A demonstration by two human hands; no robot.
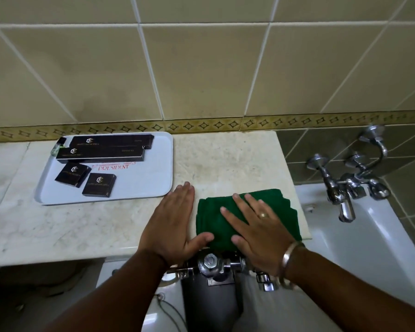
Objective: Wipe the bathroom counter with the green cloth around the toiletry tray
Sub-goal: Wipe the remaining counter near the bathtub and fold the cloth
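A folded green cloth (280, 207) lies near the right end of the pale marble counter (82, 226). My right hand (254, 226) rests flat on top of it, fingers spread, a ring on one finger and a bangle at the wrist. My left hand (175, 224) lies flat on the counter just left of the cloth, its thumb touching the cloth's near edge. The white toiletry tray (149, 178) sits to the left at the back, holding several black boxes (98, 184) and a small bottle (58, 146).
A tiled wall rises behind the counter. Chrome taps (350, 183) stick out of the wall to the right, above a white bathtub (369, 236). A chrome flush valve (211, 262) sits below the counter's front edge, between my wrists.
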